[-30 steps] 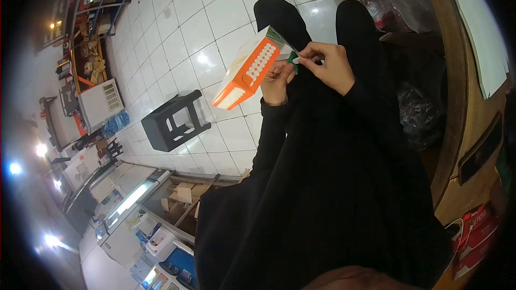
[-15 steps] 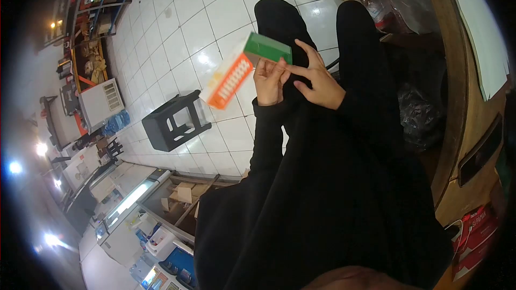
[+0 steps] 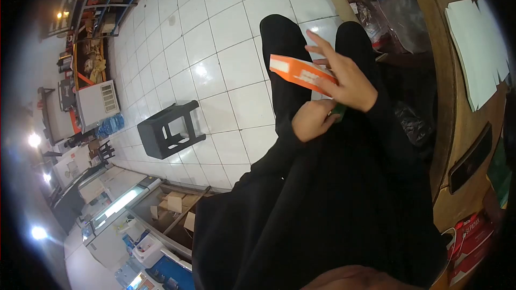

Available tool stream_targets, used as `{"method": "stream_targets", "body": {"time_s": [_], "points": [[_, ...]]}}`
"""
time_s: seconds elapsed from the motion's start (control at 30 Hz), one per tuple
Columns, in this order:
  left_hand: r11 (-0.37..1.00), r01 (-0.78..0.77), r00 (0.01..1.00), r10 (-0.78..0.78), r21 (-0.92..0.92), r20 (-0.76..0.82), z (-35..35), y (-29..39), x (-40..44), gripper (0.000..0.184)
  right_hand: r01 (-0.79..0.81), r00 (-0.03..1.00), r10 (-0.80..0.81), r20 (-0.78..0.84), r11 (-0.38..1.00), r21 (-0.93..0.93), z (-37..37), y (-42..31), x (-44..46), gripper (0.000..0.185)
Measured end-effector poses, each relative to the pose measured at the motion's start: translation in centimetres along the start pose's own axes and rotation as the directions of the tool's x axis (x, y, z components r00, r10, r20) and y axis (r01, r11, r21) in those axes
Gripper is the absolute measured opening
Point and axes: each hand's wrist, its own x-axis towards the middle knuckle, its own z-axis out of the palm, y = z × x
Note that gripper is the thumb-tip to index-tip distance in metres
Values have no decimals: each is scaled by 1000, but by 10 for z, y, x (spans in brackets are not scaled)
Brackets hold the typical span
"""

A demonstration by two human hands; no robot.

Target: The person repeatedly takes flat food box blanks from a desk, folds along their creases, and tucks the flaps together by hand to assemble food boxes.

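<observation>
Orange-and-white box (image 3: 294, 72), turned since earlier, left hand (image 3: 312, 120) gripping its green part, right hand (image 3: 352, 83) splayed against it

An orange-and-white cardboard box (image 3: 300, 73) is occupying the upper centre, right of a black plastic stool (image 3: 153, 134) standing on white floor tiles (image 3: 226, 70); at right, white paper sheets (image 3: 474, 53) are lying on a brown wooden table (image 3: 455, 129), above a black rectangular phone (image 3: 470, 158).

3 white lamps (image 3: 38, 232) flare at far left; glare spots tiled floor (image 3: 220, 104); black clothing (image 3: 279, 225) loses detail; fisheye edges darken.
</observation>
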Motion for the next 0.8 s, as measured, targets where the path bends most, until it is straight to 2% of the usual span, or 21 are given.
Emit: {"method": "stream_targets", "body": {"time_s": [0.07, 0.13, 0.2, 0.23, 0.27, 0.3, 0.33, 0.37, 0.4, 0.43, 0.47, 0.5, 0.53, 0.57, 0.6, 0.63, 0.7, 0.73, 0.8], "points": [[998, -17, 1000, 19, 67, -23, 11, 5, 4, 19, -37, 999, 29, -40, 974, -225, 2, -18, -3, 77], [991, -34, 998, 39, 130, -42, 11, 14, 7, 20, -88, 995, 72, -69, 961, -261, 0, -2, -2, 74], [976, -100, 984, 126, 194, -125, -1, 33, 11, 19, -288, 945, 222, -242, 913, -289, -14, 41, -4, 72], [984, -176, 969, 177, 22, -175, -18, 42, 12, 25, -159, 941, 75, -329, 959, -235, -31, 39, -6, 72], [965, -253, 926, 263, 71, -272, -32, 40, 7, 37, -23, 907, -59, -416, 981, -190, -49, 35, -10, 72], [972, -221, 881, 235, 82, -411, -46, 36, 6, 50, 14, 919, 45, -391, 989, 147, -62, 33, -16, 73], [978, -188, 816, 205, 88, -541, -56, 35, 9, 62, -16, 936, 171, -309, 895, 446, -69, 19, -20, 68], [933, -243, 801, 39, -265, -598, -56, 41, 20, 71, -30, 963, 164, -215, 856, 515, -71, 10, -23, 59], [762, -298, 795, -136, -575, -592, -54, 46, 35, 79, -49, 982, 145, -121, 814, 579, -69, 3, -26, 51], [707, -328, 870, -32, -626, -491, -53, 41, 51, 81, -42, 983, 133, -126, 833, 551, -59, -9, -27, 41], [706, -346, 908, 86, -618, -411, -44, 43, 60, 72, -34, 983, 122, -135, 854, 520, -50, -19, -24, 33], [737, -389, 882, 125, -553, -454, -43, 56, 63, 70, 39, 991, 43, -129, 816, 577, -36, -8, -22, 23], [763, -423, 856, 160, -489, -492, -42, 69, 62, 68, 38, 990, 48, -133, 818, 575, -36, -15, -23, 23], [703, -376, 870, 43, -603, -492, -41, 76, 62, 64, 91, 979, 8, -205, 877, 471, -38, -26, -26, 17], [703, -378, 871, 51, -603, -488, -42, 75, 61, 64, 142, 961, -41, -274, 923, 358, -40, -39, -27, 11], [679, -364, 882, 32, -638, -470, -45, 73, 60, 67, 77, 922, -25, -386, 990, 120, -38, -55, -23, 11], [550, -276, 918, -93, -788, -386, -52, 78, 53, 84, 146, 901, -143, -409, 989, -25, -36, -53, -25, 9], [552, -275, 919, -91, -787, -385, -56, 82, 49, 84, 161, 884, -187, -428, 982, -97, -37, -49, -26, 12], [429, -353, 901, -86, -832, -426, -66, 86, 40, 79, 14, 807, -226, -546, 931, -364, -53, -41, -26, 16]]}}
